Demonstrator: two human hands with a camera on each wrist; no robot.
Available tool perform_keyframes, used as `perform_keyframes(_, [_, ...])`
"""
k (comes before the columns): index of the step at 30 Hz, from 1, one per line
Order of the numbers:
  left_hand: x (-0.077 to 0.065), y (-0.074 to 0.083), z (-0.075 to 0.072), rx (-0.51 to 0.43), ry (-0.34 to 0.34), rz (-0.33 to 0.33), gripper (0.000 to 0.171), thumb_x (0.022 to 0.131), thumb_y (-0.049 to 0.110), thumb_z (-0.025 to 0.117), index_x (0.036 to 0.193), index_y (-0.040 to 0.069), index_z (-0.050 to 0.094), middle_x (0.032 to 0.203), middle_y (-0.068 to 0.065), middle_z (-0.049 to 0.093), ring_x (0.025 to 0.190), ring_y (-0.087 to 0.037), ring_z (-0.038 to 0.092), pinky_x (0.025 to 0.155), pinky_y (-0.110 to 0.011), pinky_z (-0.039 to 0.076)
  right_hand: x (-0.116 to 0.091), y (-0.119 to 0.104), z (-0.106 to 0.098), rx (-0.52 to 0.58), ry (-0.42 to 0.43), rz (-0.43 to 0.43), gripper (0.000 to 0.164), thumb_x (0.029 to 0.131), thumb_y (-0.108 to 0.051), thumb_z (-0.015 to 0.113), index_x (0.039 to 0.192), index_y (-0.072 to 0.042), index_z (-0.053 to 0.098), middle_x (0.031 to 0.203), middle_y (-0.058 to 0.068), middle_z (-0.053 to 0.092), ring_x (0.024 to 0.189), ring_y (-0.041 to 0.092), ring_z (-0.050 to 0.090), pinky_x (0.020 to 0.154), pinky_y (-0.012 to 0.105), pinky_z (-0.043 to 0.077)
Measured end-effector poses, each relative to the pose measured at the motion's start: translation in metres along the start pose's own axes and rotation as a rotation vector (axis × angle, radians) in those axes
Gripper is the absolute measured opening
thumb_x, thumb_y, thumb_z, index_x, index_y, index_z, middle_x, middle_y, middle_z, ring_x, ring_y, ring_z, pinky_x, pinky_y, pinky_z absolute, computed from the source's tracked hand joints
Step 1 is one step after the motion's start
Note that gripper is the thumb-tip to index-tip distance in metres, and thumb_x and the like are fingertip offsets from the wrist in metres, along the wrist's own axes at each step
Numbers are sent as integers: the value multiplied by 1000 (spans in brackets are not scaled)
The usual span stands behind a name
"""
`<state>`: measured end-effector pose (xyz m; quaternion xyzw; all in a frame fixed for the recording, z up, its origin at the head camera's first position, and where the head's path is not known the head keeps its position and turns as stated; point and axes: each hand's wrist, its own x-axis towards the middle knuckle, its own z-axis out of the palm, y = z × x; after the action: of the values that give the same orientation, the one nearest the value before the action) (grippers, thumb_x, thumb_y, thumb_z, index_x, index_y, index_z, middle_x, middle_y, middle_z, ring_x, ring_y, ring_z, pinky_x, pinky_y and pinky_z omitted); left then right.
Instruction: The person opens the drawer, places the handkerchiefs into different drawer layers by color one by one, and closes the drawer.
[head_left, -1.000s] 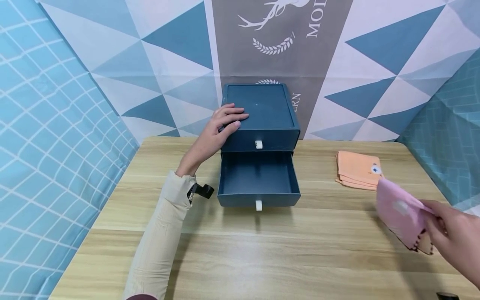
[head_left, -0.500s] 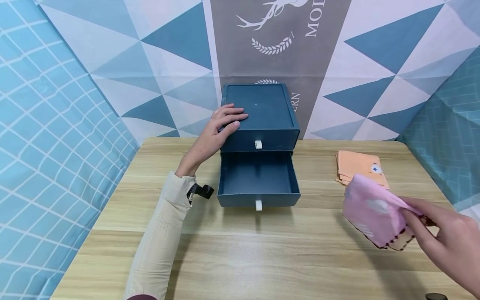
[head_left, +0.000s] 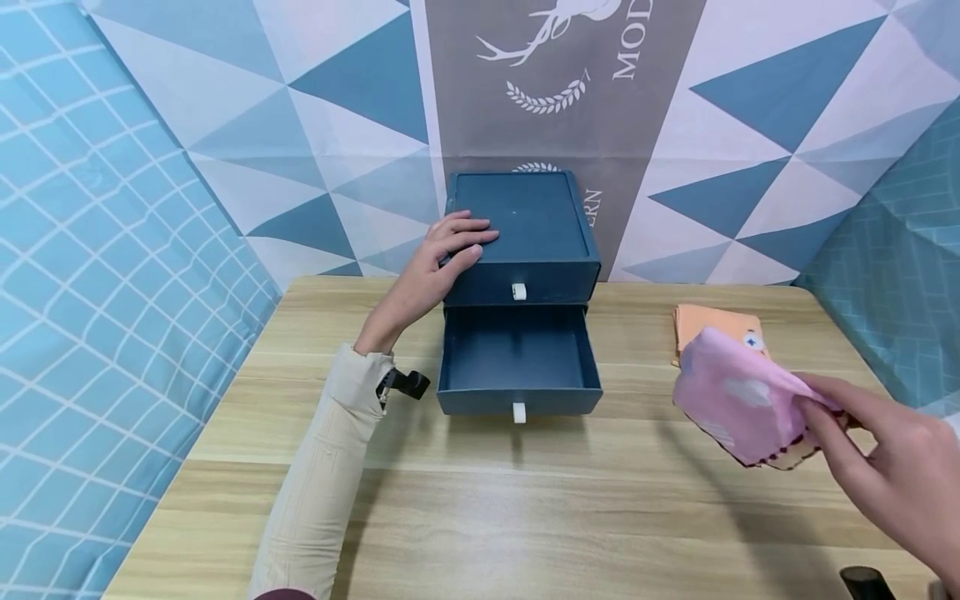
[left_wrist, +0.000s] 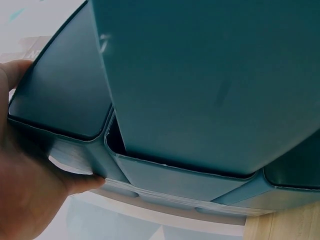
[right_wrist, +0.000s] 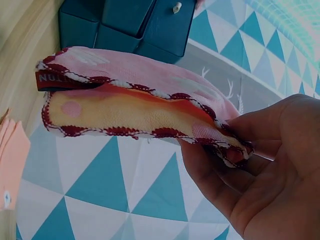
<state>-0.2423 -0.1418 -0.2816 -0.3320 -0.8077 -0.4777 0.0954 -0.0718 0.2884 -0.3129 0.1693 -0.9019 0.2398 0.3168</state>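
My left hand (head_left: 457, 246) lies on the top left of a dark blue drawer cabinet (head_left: 540, 217), fingers stretched over its top panel. In the left wrist view the thumb (left_wrist: 85, 183) reaches along the cabinet's side. The lower drawer (head_left: 517, 402) is pulled out, its inside bare. My right hand (head_left: 892, 467) pinches a folded pink towel (head_left: 738, 400) between thumb and fingers, held above the table right of the drawer. The right wrist view shows its red-and-white stitched edge, yellowish inner side and dark label (right_wrist: 62, 80).
A folded orange towel (head_left: 712, 325) with a small round patch lies at the table's back right, partly covered by the pink one in the head view. The wooden table (head_left: 480, 517) meets patterned wall cloth (head_left: 360, 100) behind the cabinet.
My right hand has carried the pink towel leftward and slightly up, toward the drawer. The left hand, cabinet and open drawer have stayed as they were.
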Motion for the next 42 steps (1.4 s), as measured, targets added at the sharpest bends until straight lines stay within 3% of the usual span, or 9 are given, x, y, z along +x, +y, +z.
perform_keyframes(5, [0,-1,0,1,-6,-1,36,105,7,46,136,-5,57,149,-22,44,148,-33,20,121,-44,14,7,-4,1,6,13,-34,24,85,3,68,108,-1,75,98,-48,46,78,-25,44,45,13,32])
perform_keyframes(8, [1,-1,1,0,-2,-2,35,105,7,47,136,-6,58,148,-22,44,148,-33,20,121,-44,14,12,-4,1,11,24,-73,19,93,-10,65,106,1,74,99,-42,49,82,-24,45,46,11,34])
perform_keyframes(14, [2,0,2,-2,9,2,35,104,6,47,135,-6,58,147,-23,45,148,-34,21,121,-44,13,24,-9,3,6,42,-150,49,101,-42,53,102,2,74,82,-14,62,73,-19,44,47,11,36])
perform_keyframes(18, [2,-1,1,1,7,3,35,104,6,47,135,-6,58,148,-23,45,148,-35,21,121,-44,13,35,-15,6,40,81,-197,58,100,-50,49,99,3,75,80,-10,64,74,-18,45,56,6,35])
perform_keyframes(27, [0,1,-2,8,12,-10,35,105,7,46,136,-5,58,149,-22,44,148,-34,20,121,-45,12,64,-28,18,104,107,-277,54,103,-42,49,103,6,74,82,15,70,82,-16,49,75,4,36])
perform_keyframes(34, [0,0,-1,13,16,-7,35,104,6,47,135,-6,58,148,-22,45,148,-34,20,121,-44,11,87,-40,31,224,108,-321,41,102,-30,55,105,6,74,87,15,70,82,-8,52,76,8,39])
perform_keyframes(42, [2,0,1,22,17,-7,35,103,5,48,135,-6,58,147,-22,45,148,-34,21,122,-43,10,103,-56,46,350,69,-364,20,93,-5,64,108,5,74,95,15,73,83,-3,59,77,10,44])
